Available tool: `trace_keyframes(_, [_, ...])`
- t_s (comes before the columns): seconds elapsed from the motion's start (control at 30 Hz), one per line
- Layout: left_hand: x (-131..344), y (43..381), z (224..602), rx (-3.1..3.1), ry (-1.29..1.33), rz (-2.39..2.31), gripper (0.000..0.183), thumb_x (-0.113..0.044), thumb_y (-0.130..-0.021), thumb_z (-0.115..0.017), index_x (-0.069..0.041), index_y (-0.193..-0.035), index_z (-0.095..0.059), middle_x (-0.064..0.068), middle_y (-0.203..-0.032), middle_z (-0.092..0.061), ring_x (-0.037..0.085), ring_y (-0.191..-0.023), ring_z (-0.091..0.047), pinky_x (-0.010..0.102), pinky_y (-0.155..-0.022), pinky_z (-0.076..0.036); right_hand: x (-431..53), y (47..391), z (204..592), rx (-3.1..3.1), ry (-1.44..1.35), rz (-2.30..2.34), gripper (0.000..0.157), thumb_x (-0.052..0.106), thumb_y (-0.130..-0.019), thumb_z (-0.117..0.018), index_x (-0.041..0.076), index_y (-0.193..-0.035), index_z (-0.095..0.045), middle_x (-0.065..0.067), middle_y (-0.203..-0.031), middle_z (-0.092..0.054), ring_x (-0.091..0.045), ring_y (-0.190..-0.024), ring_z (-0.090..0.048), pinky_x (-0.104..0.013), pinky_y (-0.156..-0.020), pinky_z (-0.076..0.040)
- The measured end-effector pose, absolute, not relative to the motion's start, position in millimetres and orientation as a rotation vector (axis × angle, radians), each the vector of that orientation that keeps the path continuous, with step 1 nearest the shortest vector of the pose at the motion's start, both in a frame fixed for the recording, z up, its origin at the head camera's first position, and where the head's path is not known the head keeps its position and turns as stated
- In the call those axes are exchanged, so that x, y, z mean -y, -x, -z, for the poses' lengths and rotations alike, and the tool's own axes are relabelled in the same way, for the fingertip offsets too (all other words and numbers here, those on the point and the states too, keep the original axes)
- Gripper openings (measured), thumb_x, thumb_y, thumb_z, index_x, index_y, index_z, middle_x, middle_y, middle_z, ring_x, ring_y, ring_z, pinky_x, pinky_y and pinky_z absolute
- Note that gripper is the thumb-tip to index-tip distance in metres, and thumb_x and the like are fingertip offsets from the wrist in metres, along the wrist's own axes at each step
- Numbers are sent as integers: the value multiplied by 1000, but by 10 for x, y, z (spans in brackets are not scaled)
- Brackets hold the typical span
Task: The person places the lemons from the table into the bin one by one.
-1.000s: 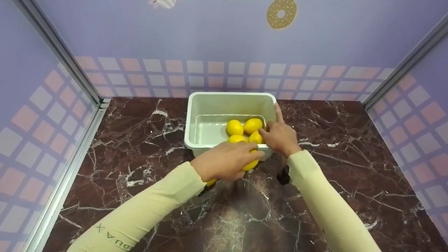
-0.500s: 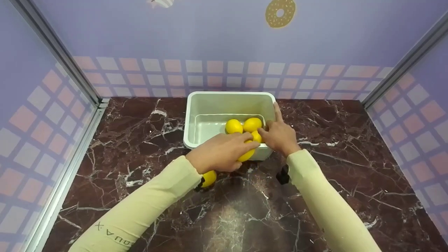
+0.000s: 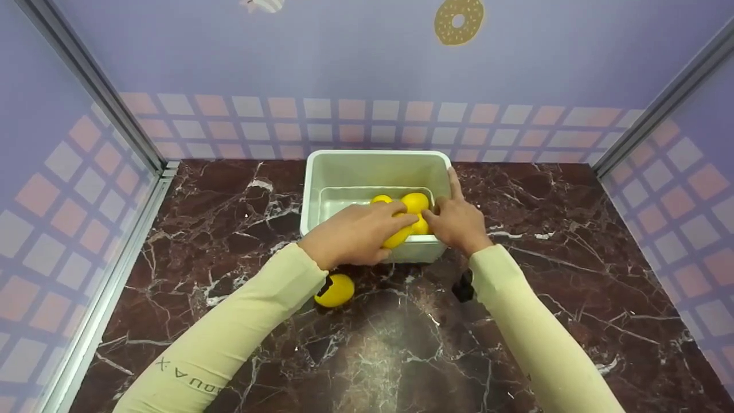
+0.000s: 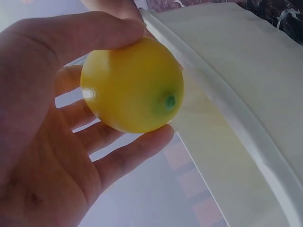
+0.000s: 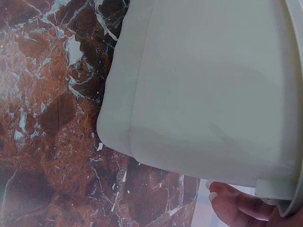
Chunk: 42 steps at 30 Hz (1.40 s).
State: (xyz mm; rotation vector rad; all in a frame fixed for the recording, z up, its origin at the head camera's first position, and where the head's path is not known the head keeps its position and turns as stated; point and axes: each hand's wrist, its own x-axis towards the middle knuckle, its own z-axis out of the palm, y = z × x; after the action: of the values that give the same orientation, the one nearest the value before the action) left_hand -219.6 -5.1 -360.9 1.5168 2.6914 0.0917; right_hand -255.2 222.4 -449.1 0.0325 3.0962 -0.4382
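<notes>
My left hand (image 3: 351,234) holds a yellow lemon (image 4: 132,87) with a green tip, gripped between thumb and fingers over the near rim of a white plastic bin (image 3: 367,169). In the left wrist view the lemon sits right beside the bin's rim. My right hand (image 3: 460,223) grips the bin's right rim near the front corner, thumb inside, index finger stretched along the edge; its other fingertips (image 5: 222,203) show outside the wall in the right wrist view. Several lemons (image 3: 416,202) lie in the bin's right part, partly hidden by my left hand.
One more lemon (image 3: 337,291) rests on the dark red marbled tabletop (image 3: 401,350), just by my left sleeve (image 3: 241,338). Behind the bin rises a purple wall (image 3: 355,51) with pink and white squares. Side panels (image 3: 688,143) stand left and right.
The left hand, with its lemon, has moved up and leftward over the bin's near rim. The loose lemon on the table has come out from behind the left wrist. My right hand stays put.
</notes>
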Motion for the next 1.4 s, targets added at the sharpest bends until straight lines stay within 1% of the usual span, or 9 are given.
trace_keyframes(0.07, [54, 2205, 3597, -2692, -1515, -90, 64, -22, -83, -71, -18, -141, -46, 4, -126, -52, 22, -100, -55, 37, -80, -55, -2224, 2552, 4487, -3092, -33, 441, 42, 47, -93, -47, 10, -87, -65, -3, -165, 3, -33, -83, -63, -49, -74, -51])
trace_keyframes(0.17, [60, 2222, 3579, -2692, -1503, -84, 64, -21, -84, -69, -18, -143, -45, 4, -125, -52, 20, -99, -55, 35, -82, -54, -2223, 2552, 4483, -3087, -37, 437, 42, 47, -93, -46, 10, -87, -65, -3, -165, 4, -32, -82, -62, -49, -73, -50])
trace_keyframes(0.3, [60, 2256, 3551, -2691, -1480, -82, 65, -20, -84, -69, -17, -143, -44, 5, -127, -52, 20, -104, -56, 36, -91, -53, -2224, 2558, 4483, -3082, -40, 435, 42, 47, -94, -46, 10, -88, -65, -3, -165, 4, -32, -81, -62, -49, -72, -50])
trace_keyframes(0.4, [52, 2286, 3527, -2691, -1470, -74, 63, -19, -84, -69, -18, -142, -45, 7, -132, -51, 23, -111, -57, 38, -96, -51, -2226, 2561, 4488, -3087, -38, 433, 42, 46, -93, -46, 9, -88, -65, -4, -165, 3, -32, -81, -62, -49, -72, -50])
trace_keyframes(0.57, [53, 2329, 3508, -2698, -1439, -51, 64, -19, -84, -69, -19, -143, -44, 8, -141, -48, 25, -115, -57, 41, -96, -52, -2226, 2563, 4496, -3088, -32, 434, 41, 46, -93, -47, 10, -86, -65, -4, -165, 4, -33, -81, -62, -49, -72, -50])
trace_keyframes(0.63, [57, 2344, 3507, -2699, -1425, -43, 65, -19, -83, -69, -19, -143, -44, 8, -141, -48, 26, -114, -57, 42, -94, -53, -2226, 2561, 4495, -3085, -31, 437, 40, 46, -93, -47, 10, -84, -64, -4, -165, 4, -34, -81, -62, -50, -72, -50])
trace_keyframes(0.93, [54, 2409, 3502, -2702, -1373, -52, 66, -17, -84, -66, -19, -145, -42, 8, -139, -49, 26, -116, -56, 42, -95, -52, -2229, 2555, 4482, -3080, -39, 446, 40, 46, -93, -48, 10, -84, -63, -4, -165, 4, -35, -86, -62, -52, -77, -51])
trace_keyframes(1.2, [48, 2465, 3474, -2703, -1331, -75, 67, -19, -84, -68, -18, -146, -41, 8, -135, -51, 27, -118, -54, 43, -100, -48, -2230, 2556, 4495, -3089, -18, 439, 43, 46, -94, -46, 8, -89, -65, -5, -165, 4, -35, -87, -63, -52, -78, -51])
trace_keyframes(1.4, [56, 2547, 3470, -2693, -1263, -81, 70, -19, -85, -67, -20, -149, -37, 11, -147, -44, 31, -129, -48, 46, -108, -42, -2229, 2554, 4488, -3086, -27, 439, 41, 46, -93, -48, 8, -87, -64, -5, -165, 4, -36, -90, -63, -54, -79, -51])
